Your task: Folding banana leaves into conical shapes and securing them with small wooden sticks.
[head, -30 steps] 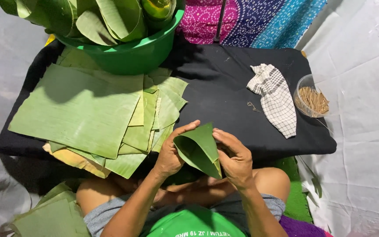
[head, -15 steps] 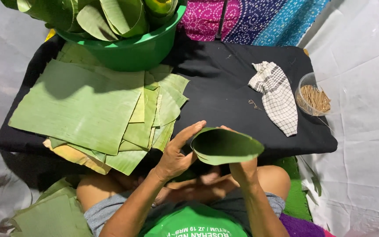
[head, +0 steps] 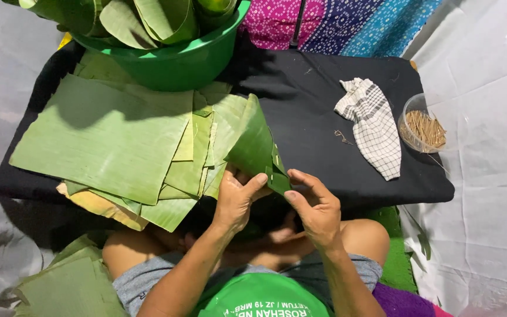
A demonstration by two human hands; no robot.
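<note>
Fingers of both hands close on a folded leaf (head: 257, 147) at the near edge of the black board (head: 324, 105). Left hand (head: 236, 199) grips the leaf's lower edge from the left, thumb stretched across toward the fold; right hand (head: 318, 205) pinches the lower right corner with thumb and forefinger, other fingers curled beneath. The leaf stands up from the hands, curved like a cone wall, its top tilted away over the board.

By size: pale sheeting (head: 488, 176) covers the ground all round. On it lies the black board, running nearly the width of the view. Its left half carries a stack of flat green leaves (head: 107, 141), one big sheet on top, smaller cut pieces fanned beneath on its right, a yellowish one poking out at the near edge. A green tub (head: 171, 64) sits at the far edge, resting partly on the stack and filled with rolled leaves (head: 148, 17). Patterned cloth (head: 335, 23) in pink, purple and blue lies behind the board. More leaves (head: 66, 282) lie on the ground by the person's left knee. On the board's right part lies a crumpled checked rag (head: 374, 126), well apart from the hands. Just right of it, at the board's edge, stands a small clear cup (head: 421, 126) of thin sticks.
</note>
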